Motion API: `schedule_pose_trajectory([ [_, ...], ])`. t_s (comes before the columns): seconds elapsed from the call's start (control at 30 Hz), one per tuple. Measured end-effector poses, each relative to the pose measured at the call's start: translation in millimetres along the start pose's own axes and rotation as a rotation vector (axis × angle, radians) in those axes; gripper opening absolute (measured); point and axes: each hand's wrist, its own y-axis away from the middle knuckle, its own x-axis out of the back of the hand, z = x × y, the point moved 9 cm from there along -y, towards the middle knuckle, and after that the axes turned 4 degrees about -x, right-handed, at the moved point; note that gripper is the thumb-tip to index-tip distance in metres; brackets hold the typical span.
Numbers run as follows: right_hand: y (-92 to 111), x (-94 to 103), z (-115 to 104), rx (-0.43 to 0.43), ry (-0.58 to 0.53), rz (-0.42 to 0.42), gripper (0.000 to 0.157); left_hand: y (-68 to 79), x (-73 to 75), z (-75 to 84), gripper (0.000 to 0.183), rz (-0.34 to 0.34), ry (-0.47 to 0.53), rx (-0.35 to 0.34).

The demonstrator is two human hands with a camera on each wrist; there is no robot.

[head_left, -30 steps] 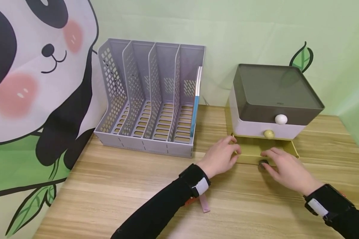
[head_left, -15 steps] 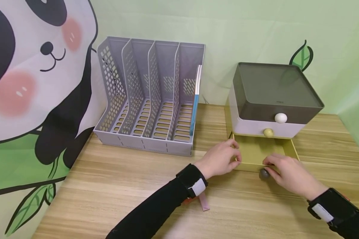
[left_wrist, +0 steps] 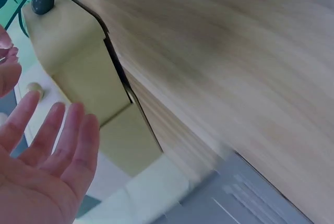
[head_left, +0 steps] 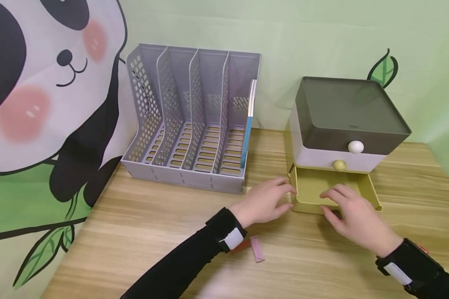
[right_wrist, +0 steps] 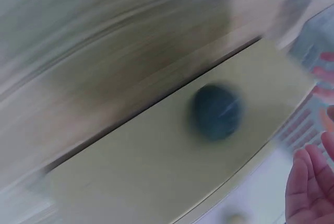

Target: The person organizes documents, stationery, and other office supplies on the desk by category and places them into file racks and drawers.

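Note:
A small desktop chest has a dark grey top, a white middle drawer and a yellow bottom drawer (head_left: 329,185), which stands pulled out with a bare floor inside. My left hand (head_left: 263,202) hovers by that drawer's left front corner, fingers loosely extended and holding nothing. In the left wrist view, its fingers (left_wrist: 68,140) are spread and free. Over the drawer's front edge is my right hand (head_left: 353,211), fingers slightly bent with nothing between them. The dark round knob (right_wrist: 216,112) on the drawer front shows in the right wrist view, apart from the fingers; the head view hides it.
A grey file rack (head_left: 194,182) with upright dividers stands left of the chest, with thin blue-and-white booklets (head_left: 248,128) in its right slot. A pink strip (head_left: 257,249) and a red piece (head_left: 240,246) lie on the wooden table near my left wrist.
The yellow drawer has come further out toward me. My right fingers have left the dark knob and risen slightly. My left hand has drawn a little leftward from the drawer's corner.

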Motion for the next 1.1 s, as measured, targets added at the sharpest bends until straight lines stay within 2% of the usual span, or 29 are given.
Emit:
schedule_pose_trajectory([
  [0.07,-2,-3.6,-15,0.031,-0.027,-0.011,0.029,9.9,-0.6,-1.7,0.039,-0.029,0.006,0.007],
  [0.2,-6,-20.9,-44,0.089,-0.077,-0.091,0.033,34.1,-1.9,-6.5,0.042,-0.074,0.004,0.01],
  [0.37,-6,-47.5,-77,0.141,-0.133,-0.22,0.04,65.7,-2.8,-13.8,0.042,-0.118,-0.003,0.015],
  [0.57,-6,-77.4,-101,0.165,-0.175,-0.386,0.049,93.3,-3.1,-18.7,0.038,-0.129,-0.006,0.001],
  [0.83,-7,-104.5,-119,0.201,-0.251,-0.525,0.058,118.1,-1.0,-21.8,0.034,-0.097,-0.003,0.003],
  [1.1,-6,-118.5,-120,0.173,-0.247,-0.566,0.053,126.2,-0.9,-24.6,0.032,-0.086,0.008,0.015],
])
